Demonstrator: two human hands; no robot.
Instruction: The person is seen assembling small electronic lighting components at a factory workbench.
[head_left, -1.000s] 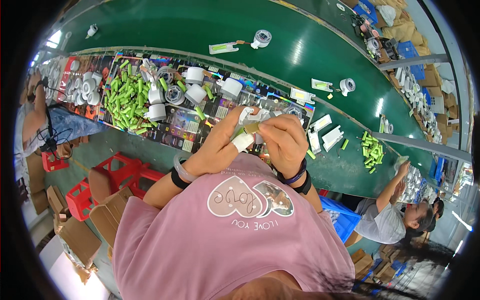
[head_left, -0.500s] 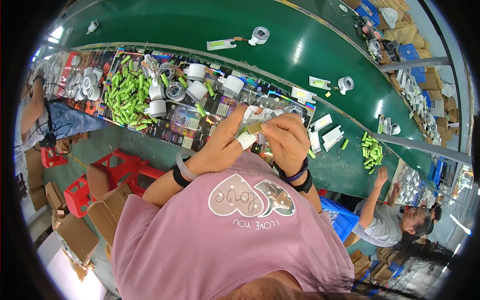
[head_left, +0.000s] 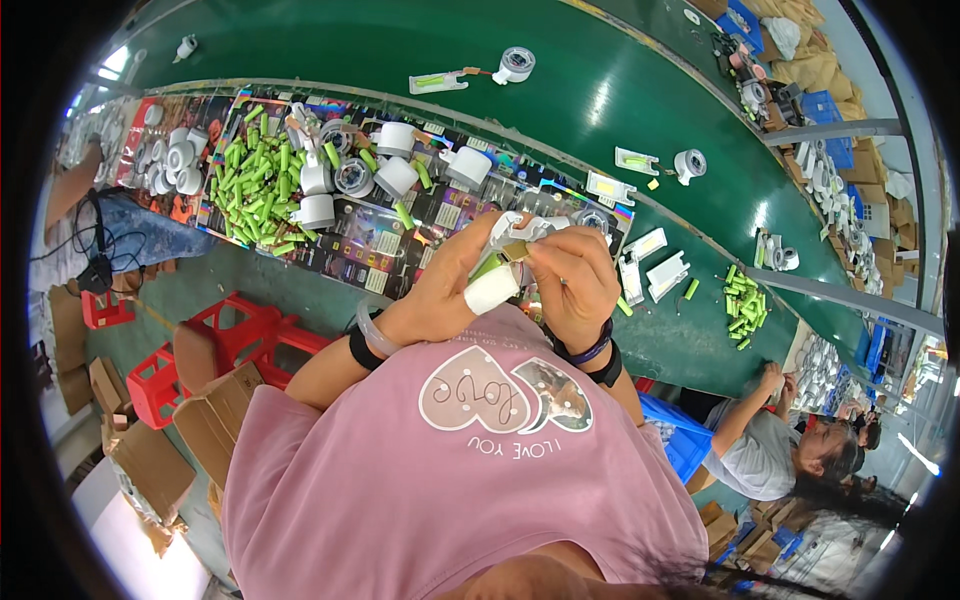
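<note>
Both hands meet in front of my chest, over the near edge of the bench. My left hand (head_left: pixel 440 285), a white wrap (head_left: pixel 491 290) around its thumb, is closed around a white plastic housing (head_left: pixel 508 224) with a green battery cell (head_left: pixel 487 264) showing inside. My right hand (head_left: pixel 575 275) pinches a small tan piece (head_left: pixel 516 250) at the housing; whether it is tape or foam I cannot tell. Fingers hide much of the housing. Just beyond my hands lies a round white lamp head (head_left: pixel 592 220).
A heap of green battery cells (head_left: pixel 255 185) and several white lamp heads (head_left: pixel 397 177) lie on printed sheets to the left. White light panels (head_left: pixel 665 275) and a smaller battery pile (head_left: pixel 745 308) sit at right. Red stools (head_left: pixel 240 335) stand at left; a co-worker (head_left: pixel 755 445) sits at right.
The tan piece has shifted slightly within my right fingers. My left thumb has turned so more of its white wrap shows. The co-worker's hands at right have come closer together.
</note>
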